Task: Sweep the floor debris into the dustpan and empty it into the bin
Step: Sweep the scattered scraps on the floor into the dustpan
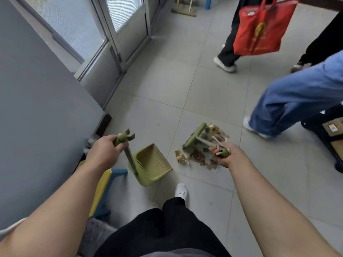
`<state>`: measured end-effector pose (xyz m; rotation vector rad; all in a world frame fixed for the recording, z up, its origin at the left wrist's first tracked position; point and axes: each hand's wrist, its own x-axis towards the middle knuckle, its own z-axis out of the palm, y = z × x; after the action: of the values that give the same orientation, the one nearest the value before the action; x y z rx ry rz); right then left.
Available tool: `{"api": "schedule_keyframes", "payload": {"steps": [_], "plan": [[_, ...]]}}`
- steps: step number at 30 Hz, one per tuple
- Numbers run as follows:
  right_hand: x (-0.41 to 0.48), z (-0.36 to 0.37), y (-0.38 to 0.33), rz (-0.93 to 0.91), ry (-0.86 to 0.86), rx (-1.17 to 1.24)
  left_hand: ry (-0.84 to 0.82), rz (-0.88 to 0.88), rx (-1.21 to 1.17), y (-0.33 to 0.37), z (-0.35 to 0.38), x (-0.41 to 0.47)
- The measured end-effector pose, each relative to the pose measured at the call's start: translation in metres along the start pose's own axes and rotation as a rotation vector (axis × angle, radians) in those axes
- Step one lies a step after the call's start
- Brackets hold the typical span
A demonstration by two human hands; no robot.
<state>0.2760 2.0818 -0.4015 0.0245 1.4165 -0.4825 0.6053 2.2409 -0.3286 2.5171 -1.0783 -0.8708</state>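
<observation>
My left hand [104, 150] grips the green top of the upright dustpan handle. The olive-green dustpan [152, 164] stands on the grey tiled floor with its open mouth facing right. My right hand [225, 155] grips the green end of the broom handle. The green broom head [194, 135] rests on the floor at the far side of a pile of brown and golden debris [196, 156]. The debris lies scattered just to the right of the dustpan's mouth. No bin can be made out.
A grey wall [40, 108] and glass door [128, 26] run along the left. A blue and yellow stool [105, 182] sits by my left leg. Two people walk past at the right, one in blue jeans [289, 102], one carrying a red bag [259, 28]. A black crate [328, 130] stands at the right edge.
</observation>
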Motion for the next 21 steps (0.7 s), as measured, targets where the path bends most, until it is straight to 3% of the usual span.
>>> {"api": "schedule_keyframes", "payload": {"steps": [5, 12, 21], "plan": [[-0.015, 0.006, 0.037, 0.008, -0.073, 0.017, -0.024, 0.031, 0.004, -0.013, 0.002, -0.017], [-0.008, 0.018, 0.075, 0.088, -0.139, -0.181, -0.043, 0.022, 0.015, -0.024, 0.003, -0.039], [-0.010, -0.034, 0.050, 0.173, -0.009, -0.521, 0.007, -0.005, 0.115, -0.005, 0.020, -0.059]]}}
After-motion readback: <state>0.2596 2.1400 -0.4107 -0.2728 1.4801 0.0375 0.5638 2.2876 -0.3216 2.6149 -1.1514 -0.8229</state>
